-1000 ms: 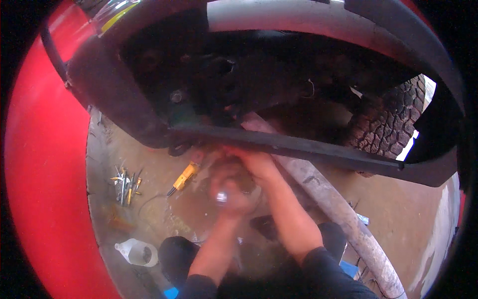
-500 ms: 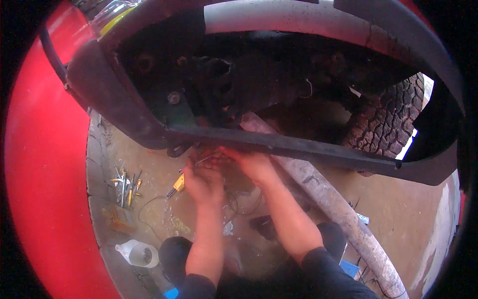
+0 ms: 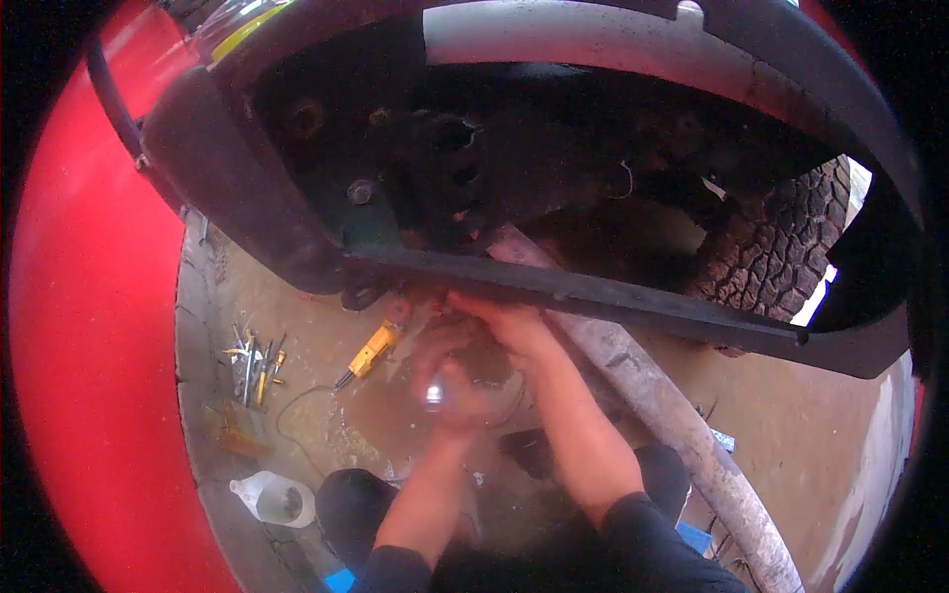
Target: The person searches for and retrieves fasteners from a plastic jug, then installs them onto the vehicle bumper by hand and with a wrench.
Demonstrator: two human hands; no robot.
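My left hand (image 3: 460, 395) is drawn back below the dark bumper (image 3: 583, 287) of a vehicle, closed around a shiny metal tool (image 3: 434, 395); motion blur hides its exact kind. Up against the underside of the bumper's lower bar, my right hand (image 3: 509, 321) reaches in, its fingertips partly hidden behind the edge and in shade. What those fingers touch does not show. A yellow angle grinder (image 3: 376, 351) with a cord lies on the ground left of my hands.
A long, worn pipe (image 3: 652, 385) slants from under the bumper toward the lower right. Several hand tools (image 3: 259, 366) lie at left, near a translucent plastic jug (image 3: 277, 499). A red body panel (image 3: 99, 326) curves along the left; a knobby tyre (image 3: 781, 242) stands at right.
My left hand has come down and away from the bumper with the metal tool, uncovering more of the grinder. My right hand has stayed at the bar's underside.
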